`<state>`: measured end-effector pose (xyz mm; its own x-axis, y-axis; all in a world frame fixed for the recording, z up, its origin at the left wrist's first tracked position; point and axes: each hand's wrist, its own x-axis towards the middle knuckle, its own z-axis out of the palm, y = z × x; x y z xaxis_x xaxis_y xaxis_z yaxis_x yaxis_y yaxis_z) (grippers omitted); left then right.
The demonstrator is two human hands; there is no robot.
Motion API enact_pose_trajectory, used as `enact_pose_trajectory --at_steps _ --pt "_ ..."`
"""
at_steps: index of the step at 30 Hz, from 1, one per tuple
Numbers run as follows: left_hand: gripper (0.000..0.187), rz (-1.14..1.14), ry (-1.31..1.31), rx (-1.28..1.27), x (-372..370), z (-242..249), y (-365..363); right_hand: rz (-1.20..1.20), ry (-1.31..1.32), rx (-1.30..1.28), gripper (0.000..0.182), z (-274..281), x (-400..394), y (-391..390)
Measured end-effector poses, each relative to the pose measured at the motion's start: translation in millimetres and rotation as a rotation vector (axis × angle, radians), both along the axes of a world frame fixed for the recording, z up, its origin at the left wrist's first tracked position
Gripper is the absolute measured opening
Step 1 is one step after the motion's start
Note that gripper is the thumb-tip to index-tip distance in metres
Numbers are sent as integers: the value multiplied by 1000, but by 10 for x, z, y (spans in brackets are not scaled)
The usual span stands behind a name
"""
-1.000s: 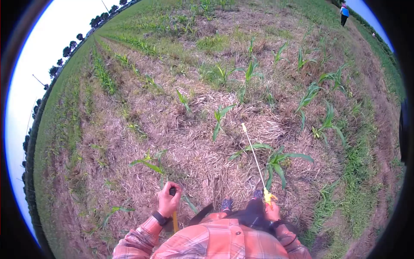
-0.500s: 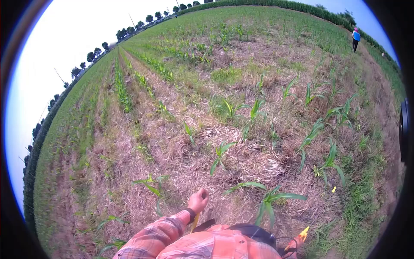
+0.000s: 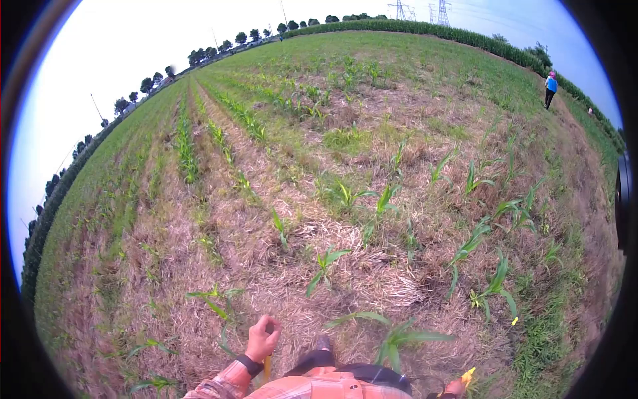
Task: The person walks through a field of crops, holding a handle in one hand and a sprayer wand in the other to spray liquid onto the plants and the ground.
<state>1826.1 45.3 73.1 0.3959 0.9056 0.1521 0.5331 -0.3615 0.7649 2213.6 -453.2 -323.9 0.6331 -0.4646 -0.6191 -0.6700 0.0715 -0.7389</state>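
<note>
My left hand [image 3: 264, 338] is raised over the straw at lower centre, thumb and fingertips curled together into a ring. A yellow strip [image 3: 267, 367] shows just below its palm, beside the dark wristband [image 3: 249, 365]; I cannot tell whether the fingers hold anything. At the bottom edge my right hand [image 3: 454, 387] is closed around a small bright yellow object [image 3: 468, 376] that sticks out past the fingers. Between the two hands stands a young corn plant [image 3: 399, 338] with long arching leaves. Another corn seedling [image 3: 216, 302] grows just left of my left hand.
Dry straw [image 3: 392, 282] covers the ground among scattered corn seedlings. A small yellow piece [image 3: 514, 321] lies or stands near the grass at right. A person in a blue top [image 3: 551, 86] is on the dirt path [image 3: 585, 153] farther off. My shoe [image 3: 323, 343] shows below.
The view has tilted and shifted, so the field appears lower at left. My left hand has moved left and down in view, its finger ring now facing up. The right hand appears lower.
</note>
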Motion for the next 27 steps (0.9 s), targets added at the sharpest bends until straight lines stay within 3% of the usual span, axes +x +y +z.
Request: enact_pose_trajectory --at_steps 2,4,5,11,12,14,16,17,20,25,27 --pt "12 5 58 -92 75 -618 273 67 10 -25 29 92 -27 445" --pt "10 -37 -30 -123 293 -850 396 238 -97 48 24 752 -234 1175" --pt "10 -41 2 -142 388 -844 473 342 -149 -32 24 597 -208 1339" --pt "10 34 45 -194 342 -1099 1150 945 -70 24 21 1508 -500 2821" --pt "11 49 65 -184 291 -1135 1276 961 -66 20 21 1440 -485 3015" --pt "11 91 49 -155 227 -1264 1491 1277 -212 -131 21 1289 -494 3389" --pt "11 114 45 -141 142 -1335 1666 1545 -352 -251 23 1516 -545 3847" --pt "10 145 14 -154 110 -1317 1779 1648 -313 -357 24 1702 -603 4089" --pt "8 195 -30 -299 27 -1049 1965 1876 -234 -298 27 1926 -734 4649" --pt "9 199 -200 -152 -279 -503 2121 2271 -356 -236 28 2605 -838 5432" --pt "9 262 -210 -146 -450 -233 2090 2386 -447 -180 27 2430 -761 5576"
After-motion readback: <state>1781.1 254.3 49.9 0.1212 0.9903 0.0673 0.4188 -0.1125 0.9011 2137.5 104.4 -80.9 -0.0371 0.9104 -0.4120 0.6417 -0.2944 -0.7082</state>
